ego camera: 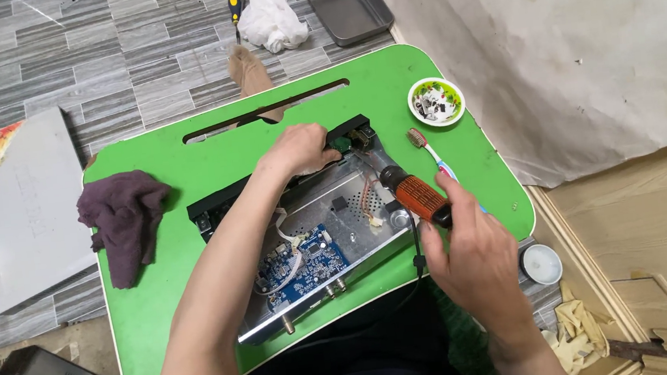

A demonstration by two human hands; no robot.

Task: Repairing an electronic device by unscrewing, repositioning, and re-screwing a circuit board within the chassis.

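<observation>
Opened metal receiver box (351,202), blue board inside; orange-handled tool (416,194), likely soldering iron.

Both forearms are bare from elbow to wrist, with no sleeves, gloves, watch or bracelet showing. The left hand (297,150) and the right hand (470,252) are bare too, ringless, with short, unpainted nails on slim fingers.

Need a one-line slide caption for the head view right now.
Left hand steadies an opened metal set-top box on a green lap table while the right hand applies an orange-handled tool.
</observation>
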